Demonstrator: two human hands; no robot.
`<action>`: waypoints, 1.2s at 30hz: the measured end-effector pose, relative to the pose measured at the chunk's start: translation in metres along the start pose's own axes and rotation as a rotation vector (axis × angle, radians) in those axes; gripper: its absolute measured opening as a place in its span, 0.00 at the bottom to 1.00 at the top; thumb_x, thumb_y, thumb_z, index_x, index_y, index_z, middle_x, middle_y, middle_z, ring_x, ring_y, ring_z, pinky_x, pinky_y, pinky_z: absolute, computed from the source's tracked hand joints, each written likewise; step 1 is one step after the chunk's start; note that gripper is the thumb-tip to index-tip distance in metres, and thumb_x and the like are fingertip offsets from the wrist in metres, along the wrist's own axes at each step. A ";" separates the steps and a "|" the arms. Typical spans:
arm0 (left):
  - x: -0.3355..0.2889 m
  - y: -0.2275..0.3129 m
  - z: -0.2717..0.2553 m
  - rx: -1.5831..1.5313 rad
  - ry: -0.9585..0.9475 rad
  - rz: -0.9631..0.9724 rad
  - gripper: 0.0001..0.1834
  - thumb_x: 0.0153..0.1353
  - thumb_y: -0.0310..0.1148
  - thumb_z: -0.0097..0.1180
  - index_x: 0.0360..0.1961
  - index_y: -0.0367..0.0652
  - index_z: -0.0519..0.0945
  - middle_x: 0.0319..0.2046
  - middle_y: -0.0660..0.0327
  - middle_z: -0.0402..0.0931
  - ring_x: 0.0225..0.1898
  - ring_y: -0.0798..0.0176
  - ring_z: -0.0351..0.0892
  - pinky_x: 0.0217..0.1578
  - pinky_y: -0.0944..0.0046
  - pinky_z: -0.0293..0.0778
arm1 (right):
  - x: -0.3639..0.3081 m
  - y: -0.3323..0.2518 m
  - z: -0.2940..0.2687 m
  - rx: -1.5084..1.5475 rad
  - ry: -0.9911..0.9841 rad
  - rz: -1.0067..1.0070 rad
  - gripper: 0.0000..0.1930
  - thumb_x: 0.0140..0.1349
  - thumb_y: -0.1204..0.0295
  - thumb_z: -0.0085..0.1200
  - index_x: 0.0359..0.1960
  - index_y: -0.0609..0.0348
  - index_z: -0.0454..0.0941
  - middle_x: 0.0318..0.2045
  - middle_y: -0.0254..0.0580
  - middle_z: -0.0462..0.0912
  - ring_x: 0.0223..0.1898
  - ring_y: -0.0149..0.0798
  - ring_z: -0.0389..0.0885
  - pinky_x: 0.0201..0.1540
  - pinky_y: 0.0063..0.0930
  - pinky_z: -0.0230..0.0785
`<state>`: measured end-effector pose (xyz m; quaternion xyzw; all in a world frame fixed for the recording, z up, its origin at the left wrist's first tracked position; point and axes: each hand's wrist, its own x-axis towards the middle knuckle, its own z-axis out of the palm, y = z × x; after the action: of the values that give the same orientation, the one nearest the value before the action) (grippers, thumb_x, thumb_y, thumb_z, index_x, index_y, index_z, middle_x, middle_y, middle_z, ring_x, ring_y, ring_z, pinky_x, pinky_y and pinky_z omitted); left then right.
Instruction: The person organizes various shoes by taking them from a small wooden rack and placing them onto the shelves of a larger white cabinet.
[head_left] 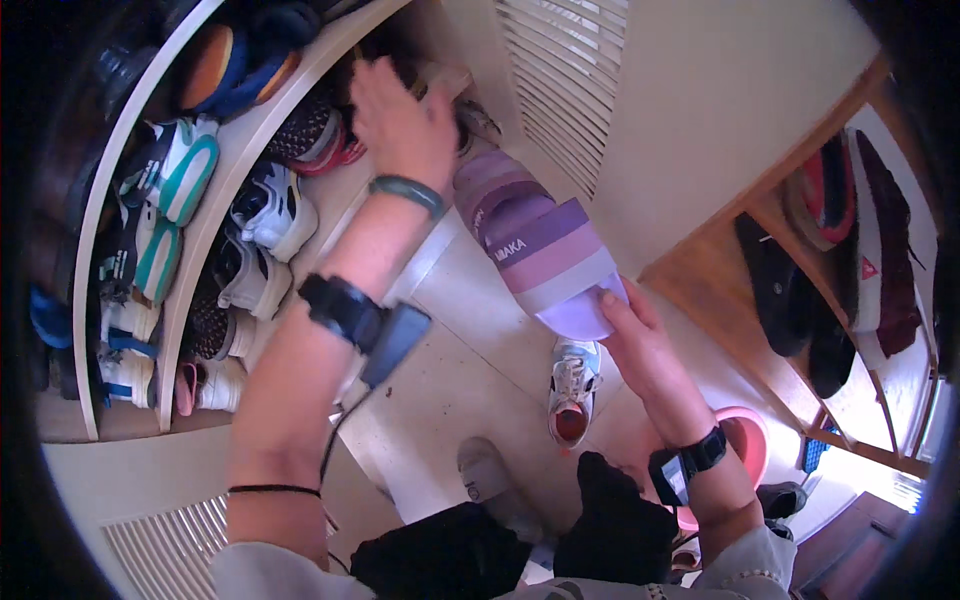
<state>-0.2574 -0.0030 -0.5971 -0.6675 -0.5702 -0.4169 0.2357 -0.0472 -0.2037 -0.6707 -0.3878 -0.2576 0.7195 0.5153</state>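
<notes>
Left forearm (275, 420), foreground. White shoe rack (250, 135), left side, stocked with sneakers (268, 215). Wooden shoe rack (695, 268), right side. Purple striped slides (555, 245), held above tiled floor (430, 370): heel end gripped by fingers of right hand (640, 335). Left hand (408, 130), near white rack: fingers extended, released. Green bangle (410, 191), left wrist.

Passage over the floor (440, 360) between shoe shelves (318, 58) and white sneaker (574, 385); purple slides (548, 245) obstruct the far end

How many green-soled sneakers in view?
2: the farther sneaker and the nearer sneaker, next to each other on the left shelf unit. More may be hidden deeper inside.
</notes>
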 end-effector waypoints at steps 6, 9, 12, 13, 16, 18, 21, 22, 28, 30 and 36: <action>0.042 -0.071 0.041 0.512 -0.323 -0.102 0.36 0.54 0.46 0.57 0.58 0.37 0.61 0.55 0.47 0.66 0.56 0.46 0.66 0.57 0.51 0.60 | 0.018 0.002 -0.009 0.008 -0.026 -0.064 0.24 0.66 0.66 0.45 0.61 0.65 0.59 0.53 0.42 0.72 0.53 0.34 0.71 0.57 0.30 0.62; 0.052 -0.085 0.057 0.510 -0.390 0.025 0.35 0.51 0.43 0.60 0.59 0.44 0.62 0.54 0.53 0.68 0.55 0.48 0.68 0.55 0.49 0.62 | 0.027 -0.007 0.000 0.051 -0.027 -0.092 0.24 0.66 0.65 0.45 0.61 0.64 0.59 0.53 0.41 0.72 0.53 0.35 0.71 0.57 0.32 0.63; 0.050 -0.087 0.066 0.517 -0.528 0.218 0.35 0.49 0.37 0.61 0.59 0.50 0.63 0.54 0.56 0.69 0.56 0.49 0.67 0.55 0.51 0.64 | 0.042 -0.017 0.018 0.121 -0.044 -0.108 0.24 0.67 0.65 0.45 0.60 0.64 0.60 0.52 0.42 0.72 0.53 0.36 0.71 0.57 0.34 0.63; 0.048 -0.089 0.066 0.476 -0.475 0.259 0.35 0.48 0.35 0.61 0.59 0.49 0.63 0.54 0.55 0.68 0.56 0.49 0.67 0.54 0.52 0.65 | 0.049 -0.020 0.025 0.157 -0.058 -0.120 0.24 0.67 0.64 0.45 0.60 0.65 0.60 0.52 0.42 0.72 0.53 0.36 0.72 0.57 0.35 0.64; 0.039 -0.084 0.064 0.393 -0.433 0.253 0.33 0.50 0.35 0.58 0.59 0.50 0.64 0.57 0.57 0.65 0.59 0.50 0.63 0.55 0.49 0.63 | 0.076 -0.034 0.046 0.150 -0.122 -0.169 0.23 0.66 0.64 0.44 0.59 0.65 0.61 0.51 0.43 0.72 0.52 0.37 0.72 0.55 0.36 0.66; 0.036 -0.083 0.065 0.365 -0.446 0.212 0.30 0.53 0.37 0.53 0.60 0.51 0.64 0.60 0.59 0.62 0.62 0.52 0.58 0.56 0.44 0.60 | 0.101 -0.040 0.060 0.150 -0.136 -0.190 0.23 0.66 0.63 0.45 0.58 0.66 0.62 0.51 0.44 0.73 0.52 0.37 0.73 0.54 0.35 0.67; 0.030 -0.092 0.067 0.202 -0.486 0.048 0.34 0.53 0.42 0.54 0.62 0.49 0.62 0.61 0.57 0.60 0.65 0.47 0.52 0.58 0.42 0.56 | 0.140 -0.040 0.083 0.139 -0.169 -0.222 0.23 0.65 0.63 0.46 0.56 0.66 0.63 0.50 0.45 0.73 0.51 0.38 0.73 0.52 0.35 0.69; 0.029 -0.096 0.067 0.208 -0.482 0.050 0.34 0.53 0.42 0.54 0.62 0.49 0.62 0.61 0.57 0.60 0.65 0.47 0.52 0.58 0.42 0.56 | 0.153 -0.039 0.089 0.125 -0.186 -0.237 0.23 0.65 0.63 0.46 0.55 0.66 0.64 0.50 0.45 0.73 0.51 0.39 0.73 0.51 0.35 0.70; 0.027 -0.093 0.065 0.258 -0.491 0.158 0.33 0.52 0.44 0.55 0.60 0.49 0.66 0.59 0.54 0.62 0.63 0.45 0.55 0.59 0.44 0.55 | 0.217 -0.040 0.115 0.167 -0.228 -0.187 0.22 0.63 0.63 0.48 0.54 0.65 0.65 0.49 0.46 0.73 0.49 0.42 0.75 0.50 0.38 0.71; 0.023 -0.095 0.064 0.254 -0.411 0.164 0.33 0.50 0.44 0.57 0.58 0.47 0.68 0.57 0.53 0.65 0.59 0.46 0.60 0.57 0.47 0.58 | 0.240 -0.038 0.126 0.156 -0.230 -0.164 0.21 0.63 0.63 0.48 0.53 0.64 0.66 0.48 0.46 0.74 0.48 0.42 0.75 0.49 0.38 0.72; 0.024 -0.084 0.069 0.349 -0.513 0.131 0.33 0.51 0.44 0.56 0.59 0.46 0.67 0.58 0.53 0.64 0.62 0.46 0.56 0.60 0.47 0.53 | 0.288 -0.057 0.132 0.034 -0.170 -0.182 0.19 0.61 0.65 0.49 0.50 0.62 0.67 0.45 0.46 0.75 0.47 0.41 0.76 0.47 0.37 0.72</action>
<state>-0.3184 0.0850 -0.6281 -0.7356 -0.6298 -0.1147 0.2214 -0.1738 0.0905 -0.6361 -0.2916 -0.3223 0.7044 0.5612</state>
